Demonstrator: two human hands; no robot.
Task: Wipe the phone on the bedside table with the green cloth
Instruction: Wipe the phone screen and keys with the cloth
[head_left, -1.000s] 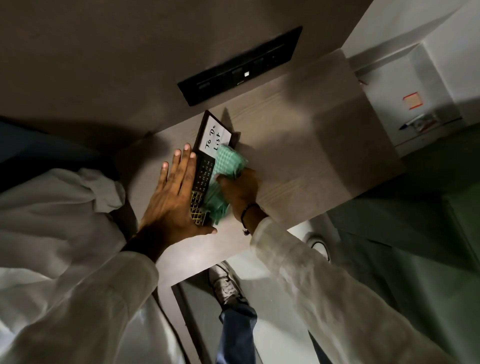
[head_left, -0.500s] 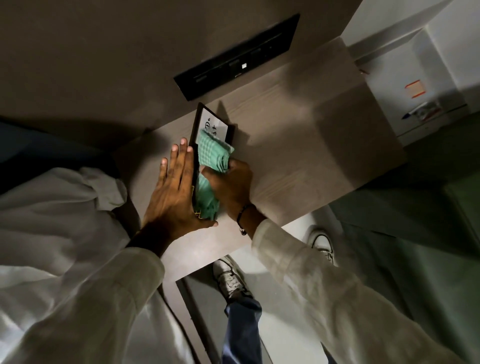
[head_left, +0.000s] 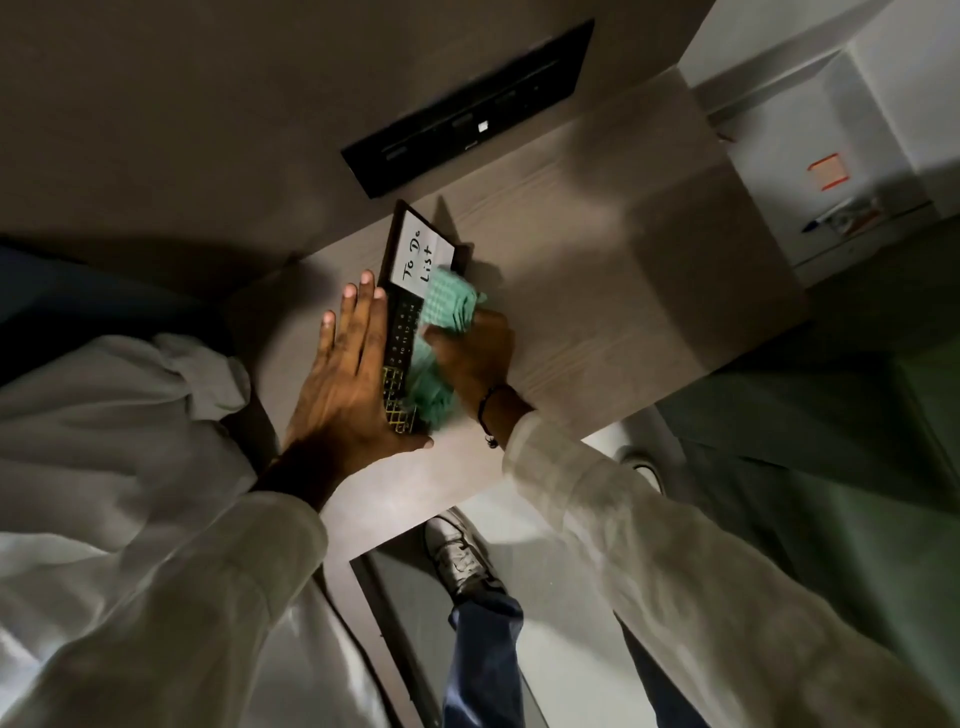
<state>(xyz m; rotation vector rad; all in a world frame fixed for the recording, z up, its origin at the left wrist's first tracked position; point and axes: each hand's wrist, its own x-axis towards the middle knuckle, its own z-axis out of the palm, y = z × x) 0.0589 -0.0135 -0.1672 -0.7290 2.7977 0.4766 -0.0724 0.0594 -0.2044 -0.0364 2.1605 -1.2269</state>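
While bunched green checked cloth (head_left: 451, 317) in right hand (head_left: 475, 356) rubbed black keypad phone (head_left: 402, 332) on grey wooden bedside table (head_left: 597, 270), braced by flat, spread left hand (head_left: 345, 387); best kept pinned, strokes short, light.

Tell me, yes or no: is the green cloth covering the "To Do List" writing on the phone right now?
No. The green cloth lies below and beside the writing, and the phone shows "To Do List" in full.
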